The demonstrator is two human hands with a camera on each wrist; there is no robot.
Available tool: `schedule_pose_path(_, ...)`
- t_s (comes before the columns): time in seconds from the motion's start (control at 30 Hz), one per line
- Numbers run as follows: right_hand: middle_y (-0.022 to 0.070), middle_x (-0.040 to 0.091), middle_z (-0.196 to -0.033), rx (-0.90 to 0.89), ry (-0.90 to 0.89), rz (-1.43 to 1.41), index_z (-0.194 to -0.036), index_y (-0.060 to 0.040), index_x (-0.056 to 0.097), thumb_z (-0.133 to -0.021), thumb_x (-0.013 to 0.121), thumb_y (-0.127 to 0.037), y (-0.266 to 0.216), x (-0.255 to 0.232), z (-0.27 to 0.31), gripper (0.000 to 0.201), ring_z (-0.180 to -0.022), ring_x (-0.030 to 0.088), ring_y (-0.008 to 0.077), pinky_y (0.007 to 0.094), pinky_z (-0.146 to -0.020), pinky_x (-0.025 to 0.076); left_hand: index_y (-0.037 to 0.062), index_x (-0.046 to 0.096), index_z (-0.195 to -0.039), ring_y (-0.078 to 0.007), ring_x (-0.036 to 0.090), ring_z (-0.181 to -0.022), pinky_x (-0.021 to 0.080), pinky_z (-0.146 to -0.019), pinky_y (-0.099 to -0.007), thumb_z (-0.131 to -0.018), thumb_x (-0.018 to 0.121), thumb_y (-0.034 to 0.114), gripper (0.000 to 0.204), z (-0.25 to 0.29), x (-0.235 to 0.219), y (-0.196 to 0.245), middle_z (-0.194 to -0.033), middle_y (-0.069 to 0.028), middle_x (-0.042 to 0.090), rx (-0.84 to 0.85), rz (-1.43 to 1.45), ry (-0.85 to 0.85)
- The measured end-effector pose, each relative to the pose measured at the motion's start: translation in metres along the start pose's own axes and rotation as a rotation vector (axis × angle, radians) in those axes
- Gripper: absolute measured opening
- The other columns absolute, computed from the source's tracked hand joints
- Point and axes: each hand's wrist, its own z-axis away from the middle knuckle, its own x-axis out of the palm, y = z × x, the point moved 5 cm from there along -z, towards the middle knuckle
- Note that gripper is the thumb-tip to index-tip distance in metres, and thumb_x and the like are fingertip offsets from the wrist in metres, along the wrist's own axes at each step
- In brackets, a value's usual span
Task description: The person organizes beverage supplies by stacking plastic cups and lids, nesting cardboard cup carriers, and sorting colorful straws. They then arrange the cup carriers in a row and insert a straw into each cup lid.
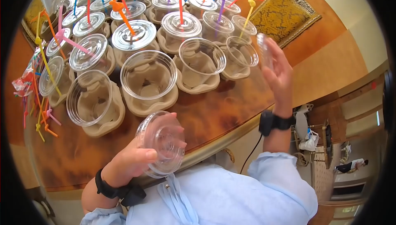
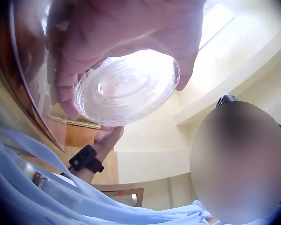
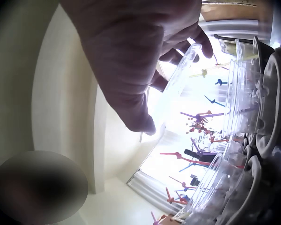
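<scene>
My left hand (image 1: 128,159) grips a few clear plastic lids (image 1: 170,144) by the edge, low in front of the body; the left wrist view shows the round, ridged lids (image 2: 126,91) between thumb and fingers. Raised at the table's right side, my right hand (image 1: 281,70) pinches a single clear lid (image 1: 262,51) on edge. That hand is just right of the rightmost front cup (image 1: 242,54), which has no lid. Several more lidless clear cups (image 1: 149,74) stand in the front row, in brown pulp carriers (image 1: 150,106).
Behind stand rows of lidded cups (image 1: 134,35) with knotted coloured straws poking up. Loose straws (image 1: 41,120) lie at the table's left side. A patterned gold chair (image 1: 284,12) is beyond the table (image 1: 218,113). A cable (image 1: 251,155) hangs from the right wristband.
</scene>
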Motion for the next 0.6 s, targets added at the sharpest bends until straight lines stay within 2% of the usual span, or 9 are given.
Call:
schedule_pose_path(0.1,0.0246,0.042,-0.137,0.073,-0.132,0.298,-0.126,-0.004,0.055,-0.073,0.075,-0.032,0.024,0.007,-0.025,0.063,-0.129,0.041,0.0303,0.0373,-0.104,0.033,0.0043,0.024,-0.143,-0.0318,0.05,-0.115,0.046,-0.091,-0.0444,-0.062,0.079,0.033,0.102,-0.001,-0.003,-0.001,-0.129,-0.0143,0.044,-0.025,-0.009,0.007)
schedule_pose_path(0.2,0.0275,0.044,-0.134,0.128,-0.287,0.307,-0.122,-0.0039,0.058,-0.071,0.076,-0.03,0.028,0.023,-0.03,0.06,-0.13,0.039,0.0314,0.0368,-0.105,0.032,0.0059,0.023,-0.143,-0.0301,0.048,-0.116,0.043,-0.093,-0.043,-0.062,0.079,0.029,0.101,0.0,-0.004,-0.001,-0.129,-0.013,0.042,-0.047,-0.006,-0.003)
schedule_pose_path(0.27,0.028,0.044,-0.134,0.117,-0.297,0.297,-0.122,-0.0042,0.058,-0.071,0.076,-0.031,0.028,0.026,-0.032,0.06,-0.131,0.038,0.0314,0.037,-0.105,0.032,0.008,0.02,-0.144,-0.0266,0.045,-0.119,0.039,-0.098,-0.0405,-0.062,0.08,0.026,0.103,0.002,-0.003,0.001,-0.129,-0.0113,0.04,-0.079,-0.001,-0.004)
schedule_pose_path(0.6,0.0263,0.044,-0.133,0.09,-0.32,0.319,-0.123,-0.0065,0.055,-0.074,0.071,-0.032,0.031,0.036,-0.029,0.058,-0.129,0.038,0.0342,0.0397,-0.103,0.033,0.0078,0.021,-0.143,-0.0259,0.045,-0.118,0.039,-0.098,-0.0399,-0.064,0.079,0.027,0.1,0.002,-0.002,0.004,-0.128,-0.0097,0.041,-0.053,0.012,-0.01)
